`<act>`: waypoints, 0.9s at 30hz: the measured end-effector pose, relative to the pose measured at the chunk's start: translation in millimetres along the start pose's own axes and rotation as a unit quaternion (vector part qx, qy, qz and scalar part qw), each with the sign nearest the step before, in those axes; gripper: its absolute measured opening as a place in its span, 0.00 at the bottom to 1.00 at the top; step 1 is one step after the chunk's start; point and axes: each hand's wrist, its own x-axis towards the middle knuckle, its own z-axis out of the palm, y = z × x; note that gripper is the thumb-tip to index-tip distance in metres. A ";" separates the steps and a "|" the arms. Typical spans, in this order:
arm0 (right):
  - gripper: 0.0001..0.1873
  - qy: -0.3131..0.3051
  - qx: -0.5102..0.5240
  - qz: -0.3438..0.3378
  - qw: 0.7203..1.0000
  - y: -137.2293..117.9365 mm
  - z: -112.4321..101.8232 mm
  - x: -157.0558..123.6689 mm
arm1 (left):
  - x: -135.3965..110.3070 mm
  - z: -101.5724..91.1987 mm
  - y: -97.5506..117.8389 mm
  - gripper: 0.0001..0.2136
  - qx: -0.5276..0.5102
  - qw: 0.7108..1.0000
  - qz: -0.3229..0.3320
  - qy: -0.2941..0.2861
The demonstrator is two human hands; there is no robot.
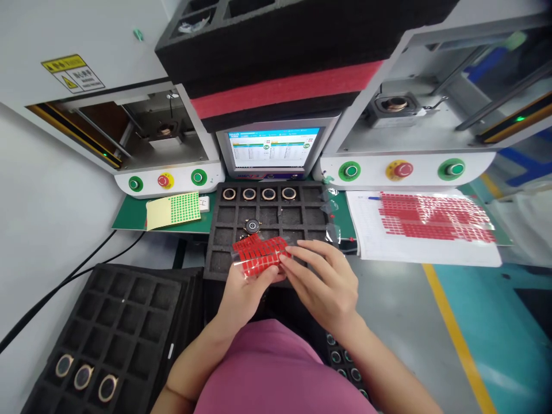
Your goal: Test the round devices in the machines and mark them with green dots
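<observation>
My left hand (pixel 245 296) grips a clear sheet of red stickers (pixel 261 256), its thumb pressed over the lower edge. At the sheet's right edge, the thumb and index finger of my right hand (pixel 325 282) pinch together, the other fingers loosely bent; whether a single sticker sits between the fingertips I cannot make out. Beneath both hands lies a black foam tray (pixel 269 215) divided into square pockets. Several gold-rimmed round watch cases (pixel 268 194) fill its back row. Just beyond the sheet, a dark watch body (pixel 252 226) rests face down, its sensor side showing.
A monitor (pixel 273 150) stands behind the tray, between two press machines with green buttons (pixel 351 170) and red stop buttons (pixel 403 169). More red stickers (pixel 431 215) lie on white paper at right. Green dot stickers (pixel 185 208) are at left. Stacked foam trays (pixel 125 305) hold watch cases lower left.
</observation>
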 end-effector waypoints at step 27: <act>0.05 0.018 0.008 0.017 1.000 -6.2 -1.2 -0.4 | -7.9 2.4 2.9 0.11 0.153 0.986 0.070 0.008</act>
